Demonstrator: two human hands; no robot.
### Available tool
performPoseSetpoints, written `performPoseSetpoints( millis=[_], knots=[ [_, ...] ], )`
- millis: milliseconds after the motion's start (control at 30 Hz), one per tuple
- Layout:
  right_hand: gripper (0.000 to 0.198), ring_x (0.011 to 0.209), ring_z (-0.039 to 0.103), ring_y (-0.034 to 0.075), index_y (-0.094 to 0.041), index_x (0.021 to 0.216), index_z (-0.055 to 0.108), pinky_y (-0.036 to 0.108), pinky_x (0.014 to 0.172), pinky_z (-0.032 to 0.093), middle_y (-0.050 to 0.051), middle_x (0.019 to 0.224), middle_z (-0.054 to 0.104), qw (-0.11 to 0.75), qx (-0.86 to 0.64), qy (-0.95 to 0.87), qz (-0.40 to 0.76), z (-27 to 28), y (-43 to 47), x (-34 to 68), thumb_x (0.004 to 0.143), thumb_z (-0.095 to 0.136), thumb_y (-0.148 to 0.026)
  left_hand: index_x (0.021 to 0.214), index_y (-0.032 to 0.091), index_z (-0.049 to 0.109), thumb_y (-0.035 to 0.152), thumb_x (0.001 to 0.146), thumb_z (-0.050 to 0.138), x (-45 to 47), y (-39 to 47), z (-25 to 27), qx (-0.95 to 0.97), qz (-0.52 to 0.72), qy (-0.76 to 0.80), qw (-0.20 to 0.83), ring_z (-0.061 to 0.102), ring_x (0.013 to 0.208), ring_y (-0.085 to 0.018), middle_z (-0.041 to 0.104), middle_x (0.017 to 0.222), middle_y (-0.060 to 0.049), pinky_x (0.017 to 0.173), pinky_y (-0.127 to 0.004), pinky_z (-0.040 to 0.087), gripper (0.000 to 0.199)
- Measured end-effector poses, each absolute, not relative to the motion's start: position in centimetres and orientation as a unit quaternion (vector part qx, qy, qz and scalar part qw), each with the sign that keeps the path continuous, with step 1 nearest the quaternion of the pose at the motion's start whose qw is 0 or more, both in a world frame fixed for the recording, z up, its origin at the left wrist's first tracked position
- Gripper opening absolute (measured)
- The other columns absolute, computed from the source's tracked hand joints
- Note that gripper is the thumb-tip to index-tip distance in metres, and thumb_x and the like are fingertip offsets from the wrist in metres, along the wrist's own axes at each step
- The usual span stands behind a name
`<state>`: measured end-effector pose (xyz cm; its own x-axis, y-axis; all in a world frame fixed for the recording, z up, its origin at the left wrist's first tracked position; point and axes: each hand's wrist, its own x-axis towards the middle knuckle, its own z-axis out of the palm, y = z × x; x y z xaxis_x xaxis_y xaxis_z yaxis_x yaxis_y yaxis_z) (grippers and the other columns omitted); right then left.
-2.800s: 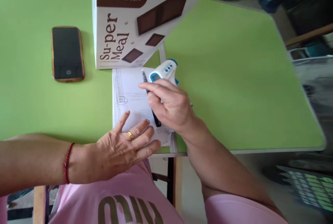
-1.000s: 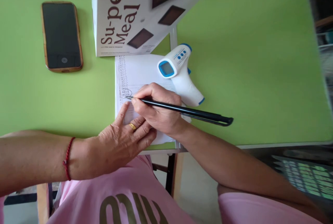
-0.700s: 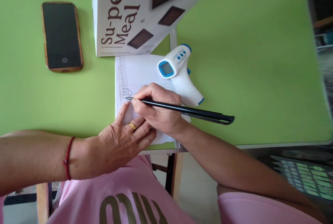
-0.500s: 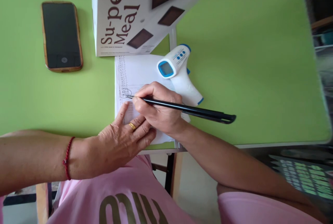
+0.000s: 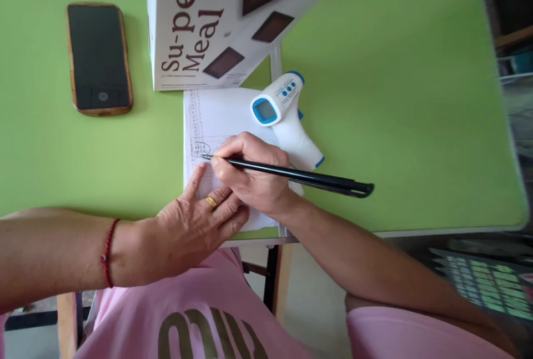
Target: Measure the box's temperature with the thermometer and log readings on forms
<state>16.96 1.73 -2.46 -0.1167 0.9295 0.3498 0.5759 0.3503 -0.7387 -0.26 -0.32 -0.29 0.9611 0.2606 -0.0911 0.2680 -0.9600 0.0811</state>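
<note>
Pinched in my right hand point(image 5: 256, 173) is a black pen point(image 5: 300, 175), its tip on the left side of a white sheet of paper point(image 5: 227, 106). Small dark pen marks run along that side of the sheet, with a curved line drawn around some of them near the tip. My left hand point(image 5: 204, 212) lies flat on the lower part of the paper, fingers spread, a gold ring on one finger. A white and blue infrared thermometer point(image 5: 287, 117) rests over the paper's right edge, just beyond my right hand.
A white box point(image 5: 225, 25) printed "Su-per Meal" stands at the paper's far edge. To the left, a phone point(image 5: 100, 59) in a brown case lies on the green table point(image 5: 395, 98). The table's near edge runs just below my hands.
The pen and my right hand have shifted very slightly left. My left hand, the thermometer and the box stay in place.
</note>
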Motion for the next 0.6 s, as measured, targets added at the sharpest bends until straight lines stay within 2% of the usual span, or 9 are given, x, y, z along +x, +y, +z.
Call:
performPoseSetpoints(
  millis=[300, 600],
  knots=[
    [0.022, 0.054, 0.055, 0.01, -0.025, 0.073, 0.057, 0.023, 0.053, 0.049, -0.005, 0.064, 0.064, 0.416, -0.527, -0.711, 0.209, -2.55, 1.76, 16.97, 0.09, 0.067, -0.036, 0.157, 0.023, 0.043, 0.032, 0.091, 0.061, -0.22, -0.3, -0.27, 0.989, -0.049, 0.129, 0.043, 0.03, 0.155, -0.037, 0.038, 0.166, -0.01, 0.121, -0.07, 0.034, 0.068],
    [0.017, 0.053, 0.054, 0.01, -0.025, 0.075, 0.057, 0.023, 0.053, 0.048, -0.006, 0.064, 0.064, 0.421, -0.524, -0.712, 0.201, -2.66, 1.75, 16.98, 0.087, 0.068, -0.029, 0.157, 0.022, 0.043, 0.032, 0.092, 0.061, -0.21, -0.06, 0.05, 0.988, -0.061, 0.128, 0.054, 0.029, 0.156, -0.036, 0.037, 0.166, -0.01, 0.122, -0.069, 0.033, 0.068]
  ],
)
